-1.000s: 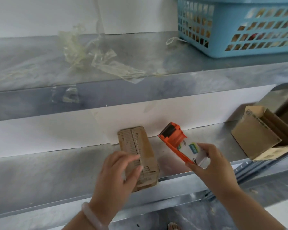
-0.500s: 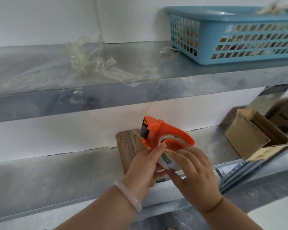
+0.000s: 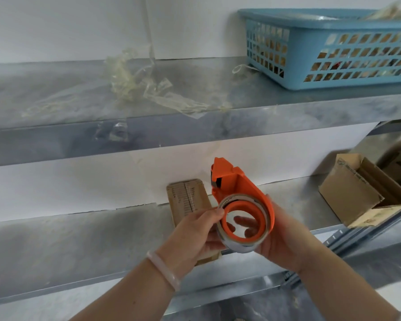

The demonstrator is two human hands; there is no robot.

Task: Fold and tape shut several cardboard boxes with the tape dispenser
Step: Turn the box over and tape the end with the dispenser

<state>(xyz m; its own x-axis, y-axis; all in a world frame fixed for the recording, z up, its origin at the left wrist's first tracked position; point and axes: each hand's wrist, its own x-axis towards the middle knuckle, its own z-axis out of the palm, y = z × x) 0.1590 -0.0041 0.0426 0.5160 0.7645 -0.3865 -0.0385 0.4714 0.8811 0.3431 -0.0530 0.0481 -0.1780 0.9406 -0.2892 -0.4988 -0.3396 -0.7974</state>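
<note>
We see two grey metal shelves against a white wall. The upper shelf (image 3: 56, 93) runs across the whole view, and the lower shelf (image 3: 79, 239) sits below it, nearer to us. A blue plastic basket (image 3: 333, 49) with a lattice wall stands at the right end of the upper shelf, but we cannot make out what is in it. On the right of the lower shelf an open cardboard box (image 3: 350, 193) lies tipped, with its flaps loose and its opening turned up and to the right.

Near the middle of the lower shelf lies a small closed cardboard box (image 3: 185, 200). It points lengthwise away from us, and its near end is hidden behind the left hand.

Both hands hold the orange tape dispenser (image 3: 239, 181) in the air in front of that small box, above the shelf's front edge. Its cutter end points up and its open side faces us. The tape roll (image 3: 241, 245) sits on the orange hub.

The right hand (image 3: 285, 237) wraps the dispenser from the right and behind. Its curled fingers (image 3: 241, 222) show through the hollow hub. The left hand (image 3: 195, 232) grips the roll from the left, with the thumb pressed on the roll's front rim and the other fingers curled behind it.

A pale bracelet (image 3: 163, 268) circles the left wrist. Crumpled scraps of clear tape (image 3: 148, 89) lie on the upper shelf to the left of the basket, and one piece hangs over the shelf's front lip.
</note>
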